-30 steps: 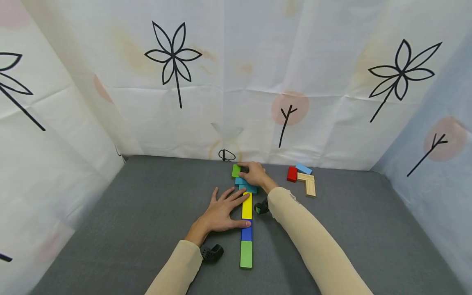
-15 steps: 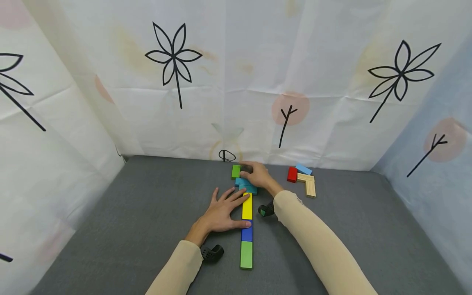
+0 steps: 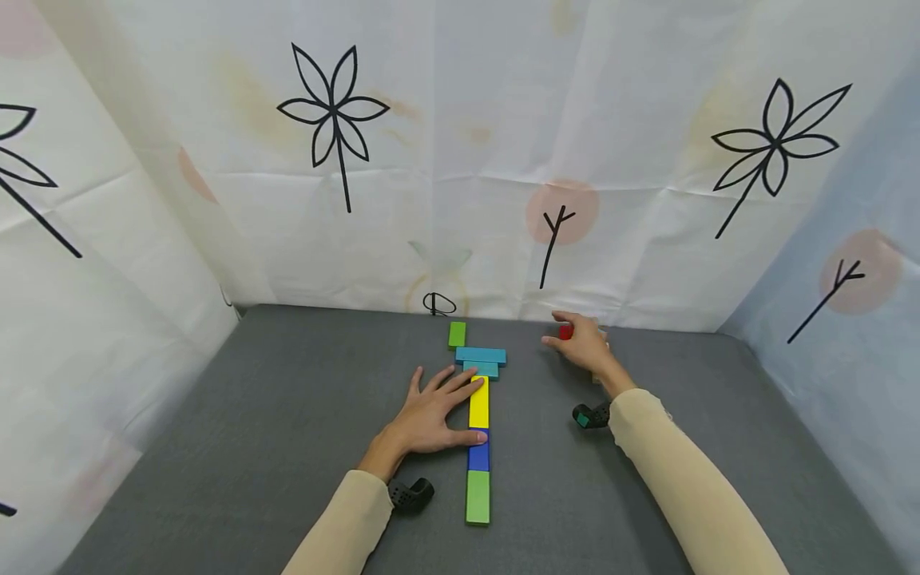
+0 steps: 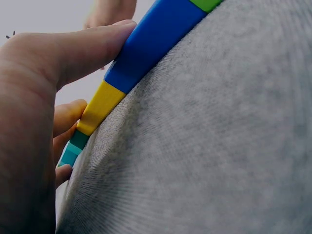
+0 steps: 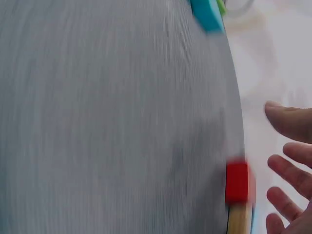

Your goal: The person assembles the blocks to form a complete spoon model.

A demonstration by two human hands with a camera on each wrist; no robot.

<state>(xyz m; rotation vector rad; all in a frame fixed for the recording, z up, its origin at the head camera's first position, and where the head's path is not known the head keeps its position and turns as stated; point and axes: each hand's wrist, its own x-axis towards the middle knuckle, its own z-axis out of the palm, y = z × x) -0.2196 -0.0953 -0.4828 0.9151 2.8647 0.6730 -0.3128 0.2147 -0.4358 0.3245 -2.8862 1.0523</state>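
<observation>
A line of blocks runs away from the near side: light green (image 3: 477,497), blue (image 3: 477,458), yellow (image 3: 478,403), then two teal blocks lying crosswise (image 3: 481,354), and a green block (image 3: 457,334) at the far left end. The left hand (image 3: 430,415) lies with spread fingers, its thumb on the blue block (image 4: 151,41) and fingertips at the yellow (image 4: 101,108) and teal ones. Over the red block (image 3: 565,331), the right hand (image 3: 588,350) hovers with fingers apart, holding nothing; in the right wrist view its fingers stand clear of the red block (image 5: 237,181).
Beside the red block, a wooden block (image 5: 238,219) is mostly hidden by the right hand in the head view. Behind the grey table (image 3: 287,383) hangs a white cloth wall (image 3: 460,216) with drawn flowers. Each wrist wears a black device (image 3: 411,496).
The right hand has moved right, from the far end of the block line to the red block. It has left the teal and green blocks lying there. The left hand has stayed in place.
</observation>
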